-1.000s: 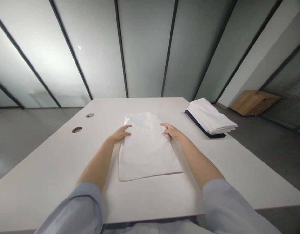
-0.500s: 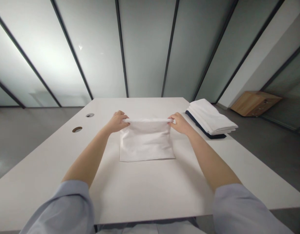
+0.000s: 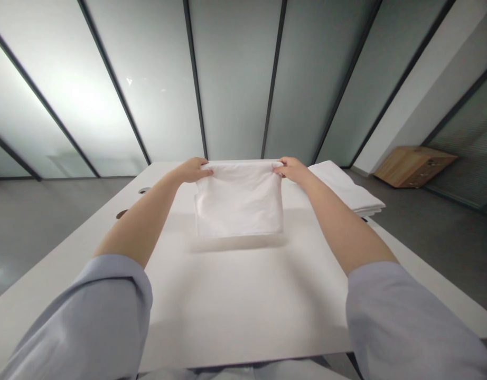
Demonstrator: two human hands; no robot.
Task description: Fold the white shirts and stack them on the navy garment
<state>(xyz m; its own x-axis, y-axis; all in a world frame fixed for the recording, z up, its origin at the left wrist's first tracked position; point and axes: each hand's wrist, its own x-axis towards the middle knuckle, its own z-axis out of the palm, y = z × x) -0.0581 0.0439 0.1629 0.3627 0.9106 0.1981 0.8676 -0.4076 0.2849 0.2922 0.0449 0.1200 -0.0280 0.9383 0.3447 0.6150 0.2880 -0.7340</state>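
A folded white cloth (image 3: 239,203) hangs in the air above the white table (image 3: 243,295), its lower edge just clear of the tabletop and casting a shadow there. My left hand (image 3: 193,170) pinches the cloth's top left corner. My right hand (image 3: 291,168) pinches the top right corner. Both arms reach forward, with pale blue sleeves pushed up to the elbows. The cloth's top edge is stretched level between the two hands.
A stack of folded white cloths (image 3: 348,191) lies at the table's far right, partly behind my right forearm. Two round cable holes (image 3: 122,214) sit at the table's left side. A wooden cabinet (image 3: 413,163) stands on the floor at right. Frosted glass panels rise behind the table.
Both hands took hold of the cloth at its sides, then lifted it off the table, so that it hangs doubled over in the air now.
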